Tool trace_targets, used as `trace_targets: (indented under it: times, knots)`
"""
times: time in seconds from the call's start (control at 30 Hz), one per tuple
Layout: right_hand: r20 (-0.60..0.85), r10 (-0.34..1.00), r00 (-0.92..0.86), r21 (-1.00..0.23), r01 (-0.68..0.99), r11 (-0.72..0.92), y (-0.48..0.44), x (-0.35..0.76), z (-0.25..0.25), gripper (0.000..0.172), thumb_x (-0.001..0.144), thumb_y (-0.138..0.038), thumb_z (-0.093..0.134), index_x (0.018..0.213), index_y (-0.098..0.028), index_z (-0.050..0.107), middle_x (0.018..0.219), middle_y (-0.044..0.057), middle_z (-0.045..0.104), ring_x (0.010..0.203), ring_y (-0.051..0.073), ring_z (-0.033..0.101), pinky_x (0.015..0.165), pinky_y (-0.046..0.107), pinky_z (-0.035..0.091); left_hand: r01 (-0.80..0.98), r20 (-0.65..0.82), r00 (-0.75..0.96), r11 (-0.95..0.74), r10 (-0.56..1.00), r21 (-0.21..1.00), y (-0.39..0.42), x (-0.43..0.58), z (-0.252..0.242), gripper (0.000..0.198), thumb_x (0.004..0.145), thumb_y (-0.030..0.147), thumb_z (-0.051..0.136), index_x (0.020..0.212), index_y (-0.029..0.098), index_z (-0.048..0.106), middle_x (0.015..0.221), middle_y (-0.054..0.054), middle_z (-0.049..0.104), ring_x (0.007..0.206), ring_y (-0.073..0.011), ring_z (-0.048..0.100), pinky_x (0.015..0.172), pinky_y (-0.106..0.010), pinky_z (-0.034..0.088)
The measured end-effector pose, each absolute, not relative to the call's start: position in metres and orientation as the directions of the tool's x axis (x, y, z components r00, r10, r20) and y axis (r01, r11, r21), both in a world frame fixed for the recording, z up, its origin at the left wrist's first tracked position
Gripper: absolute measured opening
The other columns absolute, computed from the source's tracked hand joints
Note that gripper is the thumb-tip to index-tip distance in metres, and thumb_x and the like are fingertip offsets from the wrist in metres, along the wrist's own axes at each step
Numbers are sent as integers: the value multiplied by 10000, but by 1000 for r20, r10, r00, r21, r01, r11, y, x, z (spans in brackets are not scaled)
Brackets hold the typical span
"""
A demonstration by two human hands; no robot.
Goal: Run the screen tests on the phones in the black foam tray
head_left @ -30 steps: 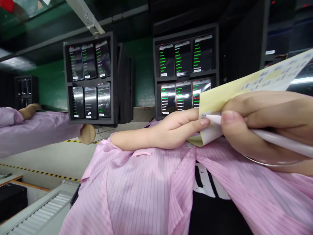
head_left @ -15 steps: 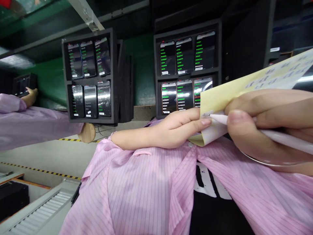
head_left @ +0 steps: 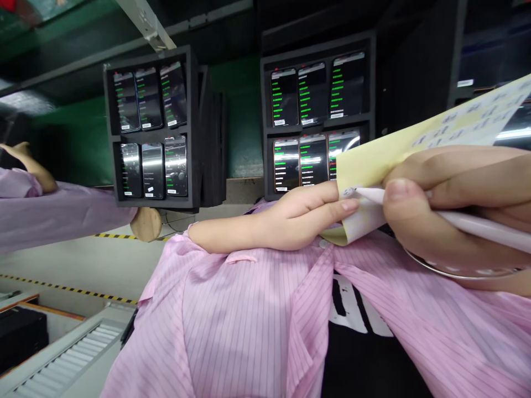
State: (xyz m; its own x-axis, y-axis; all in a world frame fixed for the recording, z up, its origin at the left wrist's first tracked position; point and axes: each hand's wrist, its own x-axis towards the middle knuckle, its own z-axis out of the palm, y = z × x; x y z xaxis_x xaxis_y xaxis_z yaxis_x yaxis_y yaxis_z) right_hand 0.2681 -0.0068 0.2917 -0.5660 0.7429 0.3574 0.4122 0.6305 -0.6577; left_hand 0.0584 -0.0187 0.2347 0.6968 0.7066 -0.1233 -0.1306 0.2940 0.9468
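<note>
My left hand (head_left: 311, 207) comes in from the middle of the view and pinches the lower corner of a folded pale yellow paper (head_left: 398, 155) between fingers and thumb. The sheet carries rows of small printed marks towards its far end. My right hand (head_left: 452, 204) enters from the right edge, gripping a white pen (head_left: 477, 221). The pen's tip rests on the paper near my left fingertips, with small handwritten marks beside it. A thin metal bangle (head_left: 456, 273) circles my right wrist. My pink striped smock (head_left: 244, 315) lies below both hands.
Black foam racks (head_left: 151, 130) hold several phones showing green text on dark screens. A co-worker's pink sleeve (head_left: 53, 215) and hand (head_left: 31, 166) are at the left. A round wooden piece (head_left: 145, 224), striped floor tape and a white ribbed panel (head_left: 70, 354) also show.
The co-worker's hand has moved towards the upper left of the view. My pen hand and the paper have shifted slightly, with the pen tip still on the paper.
</note>
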Motion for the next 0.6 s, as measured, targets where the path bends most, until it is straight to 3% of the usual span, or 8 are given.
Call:
trace_targets:
  times: [0.27,0.6]
  knots:
    - [358,715,-601,-668,370,646,-5,269,292,441,956,-73,593,591,-214,391,567,-19,522,441,90,457,401,274,371,-120,-136,690,299,711,947,-19,58,232,587,931,778,639,897,193,683,914,-53,683,916,-233,651,889,-395,579]
    - [350,709,-612,-658,378,651,-4,268,294,458,940,-49,561,554,-202,367,529,-30,495,448,80,423,393,262,352,-105,-155,686,308,711,946,-18,59,233,590,956,785,591,893,205,678,927,-55,686,952,-238,654,914,-410,574]
